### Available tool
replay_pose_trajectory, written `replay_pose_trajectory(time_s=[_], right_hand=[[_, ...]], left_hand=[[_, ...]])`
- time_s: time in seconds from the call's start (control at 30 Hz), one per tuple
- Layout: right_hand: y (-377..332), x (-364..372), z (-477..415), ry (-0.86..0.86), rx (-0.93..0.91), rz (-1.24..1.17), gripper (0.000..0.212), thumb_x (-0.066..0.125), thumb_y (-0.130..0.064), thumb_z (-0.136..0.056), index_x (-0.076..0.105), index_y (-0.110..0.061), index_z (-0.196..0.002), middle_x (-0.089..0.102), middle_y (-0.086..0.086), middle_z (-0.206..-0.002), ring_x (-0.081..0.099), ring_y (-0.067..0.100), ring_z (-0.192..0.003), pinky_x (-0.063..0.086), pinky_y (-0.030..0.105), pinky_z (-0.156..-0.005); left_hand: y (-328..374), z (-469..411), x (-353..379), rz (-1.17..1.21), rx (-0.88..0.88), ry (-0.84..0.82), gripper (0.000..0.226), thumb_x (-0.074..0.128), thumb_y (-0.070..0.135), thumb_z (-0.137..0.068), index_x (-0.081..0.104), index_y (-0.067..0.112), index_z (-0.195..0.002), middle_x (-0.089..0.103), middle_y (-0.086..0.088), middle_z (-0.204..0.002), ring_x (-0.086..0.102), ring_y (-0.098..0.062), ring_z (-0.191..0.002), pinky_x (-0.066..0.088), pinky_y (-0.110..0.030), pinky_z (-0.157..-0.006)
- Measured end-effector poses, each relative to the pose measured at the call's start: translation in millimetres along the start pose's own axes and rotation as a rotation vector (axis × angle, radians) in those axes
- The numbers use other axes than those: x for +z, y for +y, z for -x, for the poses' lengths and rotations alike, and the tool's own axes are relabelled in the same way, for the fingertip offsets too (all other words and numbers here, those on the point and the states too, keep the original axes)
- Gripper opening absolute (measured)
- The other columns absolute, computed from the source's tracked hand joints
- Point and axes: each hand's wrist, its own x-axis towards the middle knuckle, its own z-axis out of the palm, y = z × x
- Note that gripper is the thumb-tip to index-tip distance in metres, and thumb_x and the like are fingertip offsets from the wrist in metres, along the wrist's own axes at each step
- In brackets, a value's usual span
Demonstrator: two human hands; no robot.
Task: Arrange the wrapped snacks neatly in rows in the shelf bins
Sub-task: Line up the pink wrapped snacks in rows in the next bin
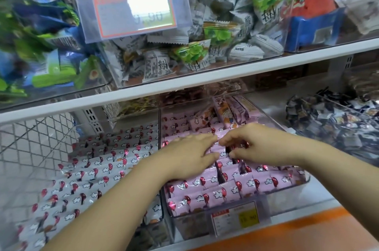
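Two hands work inside a clear bin [275,202] that sits near the front edge of the lower shelf [320,196], about midway along it. The bin holds pink snacks [207,183], long wrapped bars lying in rows across it, with a few more bars standing on end at its back. The left hand [190,154] lies flat on the rows, fingers straight and spread, pressing on the wrappers. The right hand [253,144] is just beside it, fingers curled, with thumb and fingertips closed on one of the pink snacks; exactly where that bar ends is hard to make out under the fingers. A yellow price tag [235,218] hangs on the bin's front wall. Toward the shelf's left end, a neighbouring bin carries white snacks [86,177] of the same shape, also in rows. Toward the right end lies a heap of dark wrapped sweets [332,125]. On the upper shelf [225,74] stand clear bins of grey and green packets [221,31].
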Motion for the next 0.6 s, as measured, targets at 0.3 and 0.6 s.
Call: replay_pose_trajectory(time_s=[0.3,0.6], right_hand=[[0,8,8,-0.085,-0.017,0.143,0.024,0.069,-0.042,-0.081,0.068,-0.031,-0.102,0.064,-0.015,-0.097,0.055,0.003,-0.086,0.045,0.023,-0.080],[-1,14,-3,-0.032,-0.030,0.081,0.014,0.073,-0.034,-0.080,0.064,-0.026,-0.073,0.062,-0.008,-0.070,0.050,0.005,-0.063,0.042,0.024,-0.064]], left_hand=[[3,1,-1,0.124,-0.068,0.053,0.053,0.038,0.044,-0.099,0.021,0.034,-0.149,0.041,0.000,-0.147,0.040,-0.021,-0.133,0.033,-0.034,-0.108],[0,-8,-2,0.224,-0.074,0.178,0.007,0.054,0.035,-0.095,0.048,0.030,-0.093,0.053,0.011,-0.074,0.051,-0.008,-0.066,0.040,-0.028,-0.062]])
